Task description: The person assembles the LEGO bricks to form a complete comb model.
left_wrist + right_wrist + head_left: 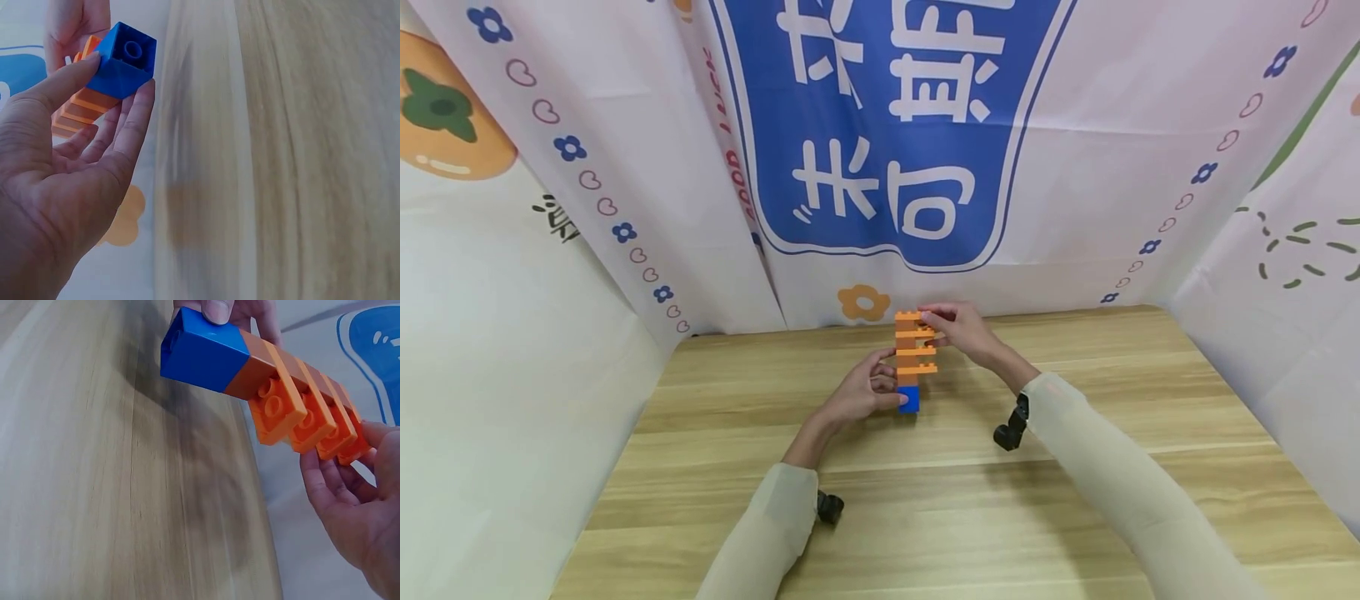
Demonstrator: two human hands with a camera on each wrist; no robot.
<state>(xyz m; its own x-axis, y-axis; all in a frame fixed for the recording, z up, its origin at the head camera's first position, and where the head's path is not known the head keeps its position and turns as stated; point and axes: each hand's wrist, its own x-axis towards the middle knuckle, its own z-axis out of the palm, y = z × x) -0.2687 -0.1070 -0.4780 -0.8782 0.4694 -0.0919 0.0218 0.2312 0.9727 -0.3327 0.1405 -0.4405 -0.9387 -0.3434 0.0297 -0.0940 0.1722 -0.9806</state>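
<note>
A tower of toy building bricks [907,358] is held up between both hands, its hollow underside visible in the left wrist view. Its bottom is a blue brick [203,353]; above it, brown-orange bricks alternate with several orange pieces [278,412] that jut out to the right like steps. The left hand [865,390] pinches the blue brick between thumb and fingers, other fingers lying along the tower's left side. At the upper end, the right hand [964,332] grips the topmost orange piece, thumb on one side and fingers on the other.
Beneath the hands lies a wood-grain table [925,517], with the tower's shadow on it. A printed cloth [1075,167] with blue and white lettering hangs at the table's back edge, close behind the hands. White cloth walls [497,375] stand at both sides.
</note>
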